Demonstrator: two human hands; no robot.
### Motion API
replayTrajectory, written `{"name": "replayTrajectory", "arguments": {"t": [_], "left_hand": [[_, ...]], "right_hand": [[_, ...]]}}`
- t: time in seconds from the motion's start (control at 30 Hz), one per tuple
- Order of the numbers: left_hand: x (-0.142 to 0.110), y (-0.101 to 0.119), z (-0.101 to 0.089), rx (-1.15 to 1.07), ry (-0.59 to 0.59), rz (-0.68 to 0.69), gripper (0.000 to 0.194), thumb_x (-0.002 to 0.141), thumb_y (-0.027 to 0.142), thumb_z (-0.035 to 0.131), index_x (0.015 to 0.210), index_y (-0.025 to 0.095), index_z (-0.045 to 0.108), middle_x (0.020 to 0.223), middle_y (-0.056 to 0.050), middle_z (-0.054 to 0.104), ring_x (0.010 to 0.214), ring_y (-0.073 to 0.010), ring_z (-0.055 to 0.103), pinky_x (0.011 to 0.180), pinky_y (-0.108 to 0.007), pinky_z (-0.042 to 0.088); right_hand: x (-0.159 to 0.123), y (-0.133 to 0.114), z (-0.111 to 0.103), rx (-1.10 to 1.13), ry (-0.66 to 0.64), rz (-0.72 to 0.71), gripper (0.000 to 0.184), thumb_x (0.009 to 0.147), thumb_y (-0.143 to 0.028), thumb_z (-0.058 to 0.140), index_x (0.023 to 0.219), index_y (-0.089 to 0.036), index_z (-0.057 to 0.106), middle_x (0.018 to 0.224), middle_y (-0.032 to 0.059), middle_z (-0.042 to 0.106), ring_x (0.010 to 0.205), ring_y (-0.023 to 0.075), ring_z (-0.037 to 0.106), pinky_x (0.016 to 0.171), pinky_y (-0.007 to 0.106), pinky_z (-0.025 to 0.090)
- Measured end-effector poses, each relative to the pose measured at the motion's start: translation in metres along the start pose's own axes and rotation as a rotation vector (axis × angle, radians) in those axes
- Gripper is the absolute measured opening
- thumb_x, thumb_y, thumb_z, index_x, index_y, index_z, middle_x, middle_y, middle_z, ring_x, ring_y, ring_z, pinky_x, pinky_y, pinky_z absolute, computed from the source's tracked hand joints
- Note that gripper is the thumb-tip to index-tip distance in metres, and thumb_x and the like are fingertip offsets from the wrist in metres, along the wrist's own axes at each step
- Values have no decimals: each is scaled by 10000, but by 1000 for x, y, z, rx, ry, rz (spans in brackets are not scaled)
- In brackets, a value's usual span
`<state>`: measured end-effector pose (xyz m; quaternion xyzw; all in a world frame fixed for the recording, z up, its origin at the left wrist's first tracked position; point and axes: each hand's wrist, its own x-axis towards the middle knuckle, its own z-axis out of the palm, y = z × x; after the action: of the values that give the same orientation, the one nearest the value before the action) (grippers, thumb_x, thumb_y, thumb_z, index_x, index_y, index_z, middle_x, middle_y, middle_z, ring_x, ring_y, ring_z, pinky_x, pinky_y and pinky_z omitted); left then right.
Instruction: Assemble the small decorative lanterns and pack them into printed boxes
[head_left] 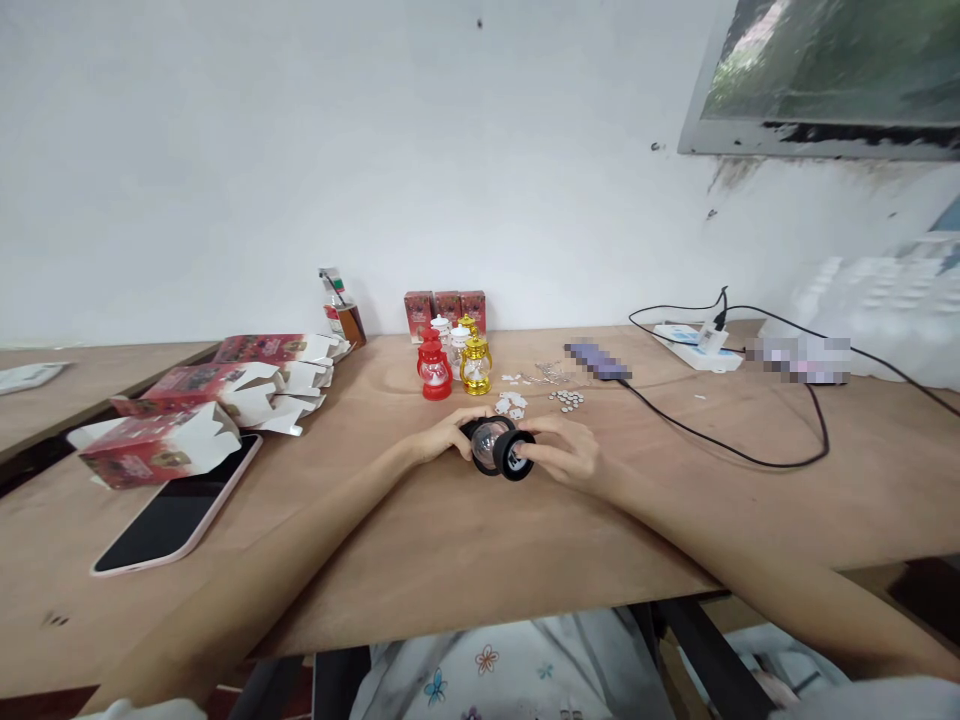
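A small black lantern (488, 446) with a clear globe lies tilted between my hands, its round base turned toward me. My left hand (450, 436) is closed around its upper end. At the base, my right hand (568, 452) grips the rim, with a finger on the underside. Just beyond stand small red lanterns (435, 372), white lanterns (458, 345) and gold lanterns (475, 368). Little white pieces (511, 403) and several button cells (568, 400) lie loose near my right hand, with small clear or metallic bits (551, 373) behind them.
Opened red boxes (161, 445) pile up at the left, partly over a phone (180, 505). Upright red boxes (447, 305) stand by the wall, with a bottle (334, 295) to their left. On the right are a cabled purple phone (598, 361) and a power strip (694, 350).
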<state>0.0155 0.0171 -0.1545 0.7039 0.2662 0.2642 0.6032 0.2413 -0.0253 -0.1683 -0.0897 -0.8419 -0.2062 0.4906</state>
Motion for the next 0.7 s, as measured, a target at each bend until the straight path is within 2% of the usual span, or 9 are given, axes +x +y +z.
{"name": "replayTrajectory", "arguments": {"t": [0.27,0.4,0.53,0.63,0.7], "left_hand": [[-1,-1,0,14,33,-34,367,425,130,623,789,150,587,784,31,588,793,-174,505,710,-242,368],[0,-1,1,18,14,-27,356,423,125,623,777,145,596,779,26,594,812,-184,512,719,-247,376],[-1,-2,0,-9,24,-19,364,428,115,614,790,146,596,790,20,598,835,-197,519,741,-258,382],[-2,-3,-1,-32,12,-3,384,435,103,601,816,148,596,835,13,608,874,-208,523,781,-273,380],[-2,-5,0,-34,-16,9,425,438,93,595,859,152,598,879,9,616,914,-219,528,816,-286,378]], "right_hand": [[5,-3,-5,34,-21,42,138,846,-93,557,902,-177,650,944,108,659,898,155,642,734,265,552],[6,-4,-7,48,-45,56,120,852,-123,564,892,-203,643,918,79,661,850,138,641,712,250,541],[6,-4,-7,55,-63,56,114,857,-198,586,969,-195,612,976,98,643,909,156,635,755,271,540],[6,-5,-6,92,-104,32,342,821,-390,635,1069,-169,557,1078,158,605,1024,214,607,809,334,541],[4,-6,-4,106,-126,26,382,808,-372,653,1107,-176,517,1130,171,583,1066,226,589,828,351,537]]}}
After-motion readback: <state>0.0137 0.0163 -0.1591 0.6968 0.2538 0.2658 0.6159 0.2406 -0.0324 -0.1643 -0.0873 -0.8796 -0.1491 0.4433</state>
